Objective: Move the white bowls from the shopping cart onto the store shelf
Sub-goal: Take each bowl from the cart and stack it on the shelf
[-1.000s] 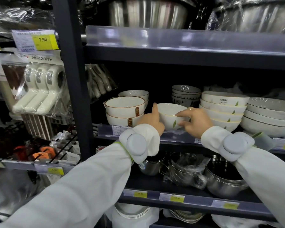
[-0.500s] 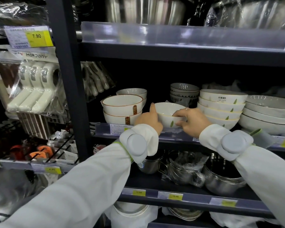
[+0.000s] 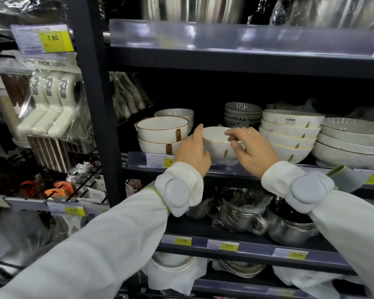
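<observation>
Your left hand (image 3: 192, 152) rests against the left side of the white leaf-print bowl (image 3: 219, 142), its forefinger straight up along the rim; the other fingers are hidden behind the hand, so you cannot tell how they lie. Your right hand (image 3: 254, 148) hovers at the bowl's right rim, fingers spread and loosely bent, tips at or just off the edge. The bowl sits upright at the front edge of the store shelf (image 3: 231, 169), between the brown-rimmed bowl stack (image 3: 162, 134) and the matching leaf-print stack (image 3: 289, 134). Steel pots (image 3: 287, 223) stand on the shelf below.
</observation>
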`<state>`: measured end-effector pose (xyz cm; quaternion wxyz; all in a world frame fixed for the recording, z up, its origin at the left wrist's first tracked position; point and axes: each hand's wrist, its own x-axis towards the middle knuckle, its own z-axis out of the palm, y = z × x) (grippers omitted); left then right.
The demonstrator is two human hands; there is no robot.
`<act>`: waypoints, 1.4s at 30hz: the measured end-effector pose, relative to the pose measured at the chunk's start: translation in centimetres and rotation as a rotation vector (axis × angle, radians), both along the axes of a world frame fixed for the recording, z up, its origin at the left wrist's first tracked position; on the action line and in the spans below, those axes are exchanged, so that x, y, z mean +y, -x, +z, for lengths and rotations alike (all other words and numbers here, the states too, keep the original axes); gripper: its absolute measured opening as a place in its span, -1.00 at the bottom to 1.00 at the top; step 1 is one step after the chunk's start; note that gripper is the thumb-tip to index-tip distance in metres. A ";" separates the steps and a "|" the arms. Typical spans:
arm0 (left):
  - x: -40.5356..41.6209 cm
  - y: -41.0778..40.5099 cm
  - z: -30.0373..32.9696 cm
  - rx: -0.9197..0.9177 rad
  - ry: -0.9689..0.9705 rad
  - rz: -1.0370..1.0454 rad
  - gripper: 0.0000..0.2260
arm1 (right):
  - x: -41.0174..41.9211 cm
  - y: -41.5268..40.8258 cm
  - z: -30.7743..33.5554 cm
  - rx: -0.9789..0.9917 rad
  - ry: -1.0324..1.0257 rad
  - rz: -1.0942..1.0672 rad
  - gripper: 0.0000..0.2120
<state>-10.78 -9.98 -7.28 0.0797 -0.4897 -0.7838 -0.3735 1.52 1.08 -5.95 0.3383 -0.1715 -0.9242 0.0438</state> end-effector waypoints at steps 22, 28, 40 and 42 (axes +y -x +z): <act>-7.1 0.7 -10.9 0.316 -0.141 0.079 -0.45 | -6.3 1.3 -9.0 0.057 -0.301 0.147 -0.60; -10.3 2.4 -16.4 0.260 -0.011 0.067 -0.44 | -8.9 3.1 -14.1 -0.047 -0.311 0.206 -0.59; -18.4 6.7 -31.0 0.097 0.256 0.043 -0.50 | -16.2 7.7 -28.4 -0.312 -0.190 0.298 -0.53; -19.7 6.8 -33.2 0.063 0.284 0.038 -0.48 | -17.4 8.0 -31.1 -0.366 -0.165 0.318 -0.51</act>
